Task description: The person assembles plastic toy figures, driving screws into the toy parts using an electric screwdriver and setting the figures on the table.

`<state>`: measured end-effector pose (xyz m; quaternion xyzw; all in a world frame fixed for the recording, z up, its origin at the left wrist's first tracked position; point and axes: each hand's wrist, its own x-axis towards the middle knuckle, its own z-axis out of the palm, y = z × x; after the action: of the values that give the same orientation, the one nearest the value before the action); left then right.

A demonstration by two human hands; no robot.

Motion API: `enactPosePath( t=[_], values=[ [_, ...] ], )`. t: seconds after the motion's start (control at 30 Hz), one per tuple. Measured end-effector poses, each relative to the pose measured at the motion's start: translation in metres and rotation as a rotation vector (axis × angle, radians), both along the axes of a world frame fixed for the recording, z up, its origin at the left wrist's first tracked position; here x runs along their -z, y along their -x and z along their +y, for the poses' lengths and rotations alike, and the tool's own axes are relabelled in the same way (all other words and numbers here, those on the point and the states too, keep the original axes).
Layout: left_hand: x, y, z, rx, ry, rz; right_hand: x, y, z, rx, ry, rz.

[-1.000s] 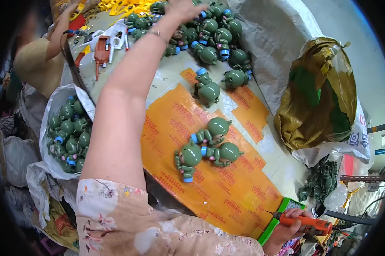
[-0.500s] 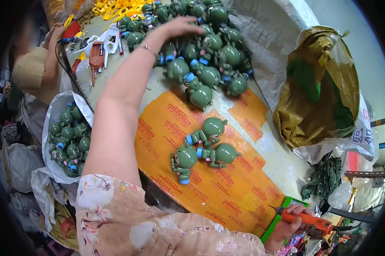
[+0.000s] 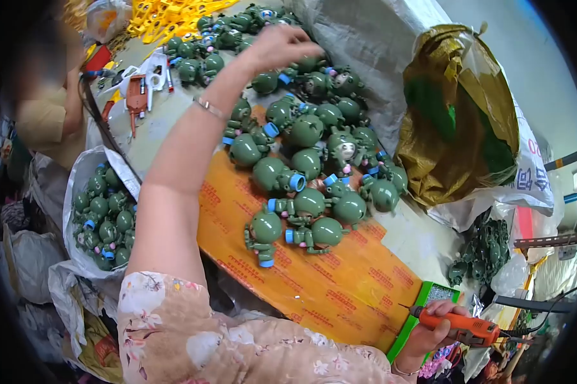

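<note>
My left hand (image 3: 281, 49) reaches to the far side of a heap of green, round-headed toy figures (image 3: 306, 130), its fingers loosely stretched and apart, palm down. Nothing shows in its grip, though its underside is hidden. Many of the figures have blue caps and lie tipped in all directions, some on an orange sheet printed in red (image 3: 339, 288). A figure (image 3: 265, 228) lies at the near edge of the heap. At the lower right, my right hand (image 3: 437, 326) is wrapped around an orange electric screwdriver (image 3: 471, 329), its bit pointing left over the sheet.
A green tray (image 3: 400, 342) of small metal pieces is beside my right hand. To the left stands a white sack (image 3: 77, 173) of green figures. Yellow parts (image 3: 164, 19) and a brown tool (image 3: 136, 95) lie at the back left. Another person's sleeve (image 3: 42, 121) shows there.
Many figures have slid from the back of the table toward me, onto the orange sheet and up against the nearest ones. My right hand still holds the screwdriver. The view has shifted slightly.
</note>
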<state>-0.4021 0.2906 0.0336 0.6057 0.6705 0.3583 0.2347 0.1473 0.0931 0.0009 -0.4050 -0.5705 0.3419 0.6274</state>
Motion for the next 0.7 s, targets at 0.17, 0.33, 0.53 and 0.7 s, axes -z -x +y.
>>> enactPosePath(
  t=[0.17,0.33,0.53,0.7],
  values=[
    [0.094,0.106,0.12,-0.527,-0.152,0.513,0.002,-0.007,0.004,0.038,0.017,-0.029],
    [0.054,0.112,0.142,-0.078,0.383,-0.202,-0.003,-0.005,0.008,0.091,0.055,-0.009],
    [0.072,0.025,0.088,0.181,0.182,0.108,0.009,-0.012,0.008,-0.06,-0.025,0.054],
    [0.061,-0.043,0.05,0.369,0.137,0.17,0.0,-0.018,-0.013,-0.082,-0.021,0.074]
  ],
)
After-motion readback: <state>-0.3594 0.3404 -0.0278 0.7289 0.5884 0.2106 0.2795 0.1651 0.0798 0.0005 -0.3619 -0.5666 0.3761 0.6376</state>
